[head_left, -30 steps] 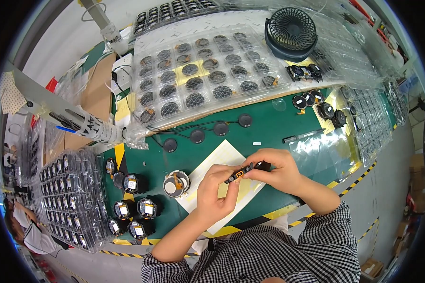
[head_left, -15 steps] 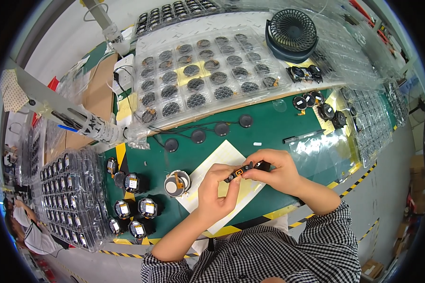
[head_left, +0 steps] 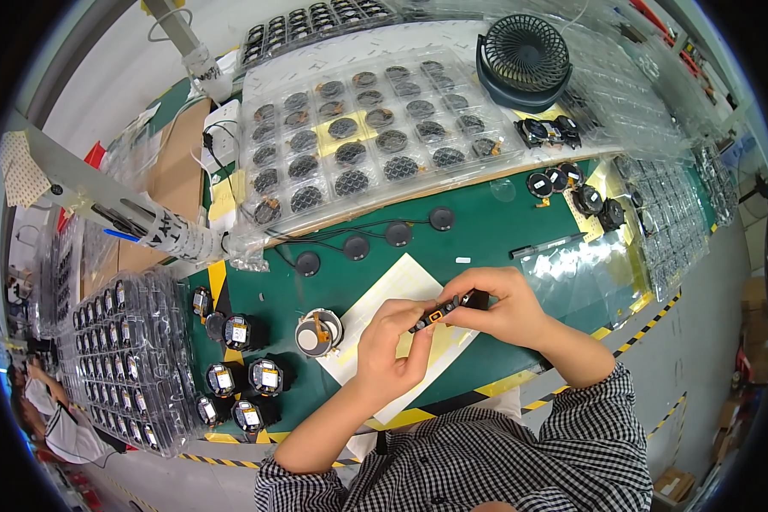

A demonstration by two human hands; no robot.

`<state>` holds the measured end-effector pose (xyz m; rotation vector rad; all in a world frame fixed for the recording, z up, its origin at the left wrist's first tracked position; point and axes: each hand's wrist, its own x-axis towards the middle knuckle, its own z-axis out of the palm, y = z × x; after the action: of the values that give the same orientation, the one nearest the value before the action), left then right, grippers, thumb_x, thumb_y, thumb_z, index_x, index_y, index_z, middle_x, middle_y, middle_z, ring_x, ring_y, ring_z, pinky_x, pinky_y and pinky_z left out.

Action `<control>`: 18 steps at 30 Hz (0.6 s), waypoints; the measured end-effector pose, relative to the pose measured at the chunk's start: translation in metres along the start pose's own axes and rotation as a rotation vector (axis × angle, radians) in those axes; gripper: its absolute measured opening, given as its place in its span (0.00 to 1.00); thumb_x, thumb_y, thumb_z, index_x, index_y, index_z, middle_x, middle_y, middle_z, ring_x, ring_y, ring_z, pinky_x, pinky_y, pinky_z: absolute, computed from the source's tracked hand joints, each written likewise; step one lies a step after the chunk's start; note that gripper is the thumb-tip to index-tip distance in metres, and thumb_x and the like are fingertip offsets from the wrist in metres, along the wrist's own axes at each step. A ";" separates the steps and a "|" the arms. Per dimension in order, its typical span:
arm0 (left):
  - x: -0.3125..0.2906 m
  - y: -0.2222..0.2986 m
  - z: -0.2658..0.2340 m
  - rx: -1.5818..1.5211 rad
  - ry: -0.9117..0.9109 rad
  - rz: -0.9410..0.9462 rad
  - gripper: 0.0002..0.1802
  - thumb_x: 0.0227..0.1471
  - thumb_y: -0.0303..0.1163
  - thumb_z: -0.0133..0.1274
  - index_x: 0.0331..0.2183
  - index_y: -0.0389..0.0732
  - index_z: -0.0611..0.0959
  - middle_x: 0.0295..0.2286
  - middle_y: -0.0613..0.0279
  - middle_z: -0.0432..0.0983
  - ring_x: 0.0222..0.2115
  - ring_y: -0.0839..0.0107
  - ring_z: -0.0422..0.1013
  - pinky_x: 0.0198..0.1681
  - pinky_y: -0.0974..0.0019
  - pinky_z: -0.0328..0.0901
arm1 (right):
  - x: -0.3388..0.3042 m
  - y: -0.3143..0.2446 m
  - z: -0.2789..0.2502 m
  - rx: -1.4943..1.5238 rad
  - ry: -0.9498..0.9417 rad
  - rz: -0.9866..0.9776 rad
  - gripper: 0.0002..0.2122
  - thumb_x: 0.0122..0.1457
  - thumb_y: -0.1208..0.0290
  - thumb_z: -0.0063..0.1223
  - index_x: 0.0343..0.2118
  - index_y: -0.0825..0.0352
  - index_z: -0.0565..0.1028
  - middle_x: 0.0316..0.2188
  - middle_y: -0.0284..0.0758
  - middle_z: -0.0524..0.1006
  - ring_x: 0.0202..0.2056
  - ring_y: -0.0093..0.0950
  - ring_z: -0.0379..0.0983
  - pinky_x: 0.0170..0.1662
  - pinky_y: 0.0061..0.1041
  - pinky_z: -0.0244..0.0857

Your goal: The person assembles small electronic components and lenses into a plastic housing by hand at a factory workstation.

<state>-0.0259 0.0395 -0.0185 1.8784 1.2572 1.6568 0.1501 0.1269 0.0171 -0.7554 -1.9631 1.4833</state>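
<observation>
Both hands meet over a white sheet of paper [head_left: 410,286] on the green mat. My left hand [head_left: 390,343] pinches one end of a small black part [head_left: 437,317] with an orange-rimmed square on its side. It looks like a watch case turned on edge. My right hand [head_left: 505,309] grips the other end between thumb and fingers. The fingers hide much of its shape. Left of the paper lies a round silver-rimmed module [head_left: 317,333] with white discs and an orange flex strip. Farther left stand several round black watch bodies [head_left: 266,375] with white labels.
A clear tray [head_left: 324,128] of dark discs spans the back, beside a black fan [head_left: 527,60]. Cabled round pucks [head_left: 356,248] lie before it. Stacked trays [head_left: 128,367] stand left. To the right are a black pen [head_left: 544,246], a clear film [head_left: 576,277] and loose round modules [head_left: 589,200].
The black part has turned slightly in my fingers, with its orange-rimmed square shifting a little right and downward. Both hands keep their hold in nearly the same place.
</observation>
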 end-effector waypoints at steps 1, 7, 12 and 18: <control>0.000 0.000 0.000 -0.001 -0.001 0.000 0.16 0.44 0.13 0.55 0.38 0.33 0.71 0.34 0.46 0.76 0.33 0.56 0.76 0.33 0.63 0.71 | 0.000 -0.001 -0.001 0.000 0.001 0.000 0.10 0.51 0.75 0.64 0.36 0.68 0.79 0.25 0.31 0.77 0.27 0.16 0.72 0.30 0.16 0.66; -0.003 0.000 0.001 0.004 -0.025 0.031 0.17 0.44 0.13 0.55 0.38 0.32 0.71 0.34 0.45 0.77 0.32 0.55 0.76 0.32 0.62 0.71 | 0.001 -0.006 -0.005 -0.040 -0.085 0.057 0.08 0.53 0.74 0.63 0.35 0.68 0.78 0.24 0.30 0.76 0.26 0.15 0.72 0.27 0.16 0.64; -0.003 -0.001 0.002 -0.034 -0.017 -0.011 0.14 0.49 0.16 0.55 0.38 0.32 0.71 0.33 0.49 0.76 0.30 0.63 0.75 0.30 0.68 0.69 | 0.001 0.001 -0.003 0.117 -0.080 0.070 0.08 0.54 0.73 0.62 0.34 0.69 0.77 0.23 0.28 0.75 0.26 0.14 0.71 0.27 0.15 0.62; -0.004 0.006 0.006 -0.462 0.082 -0.365 0.10 0.56 0.18 0.51 0.38 0.35 0.67 0.34 0.56 0.71 0.32 0.75 0.72 0.34 0.73 0.66 | 0.002 0.003 0.001 0.004 -0.038 -0.023 0.08 0.54 0.73 0.63 0.34 0.68 0.75 0.26 0.27 0.73 0.27 0.15 0.66 0.29 0.17 0.61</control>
<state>-0.0179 0.0346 -0.0183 1.2406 1.0521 1.6555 0.1484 0.1286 0.0137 -0.7056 -1.9892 1.4980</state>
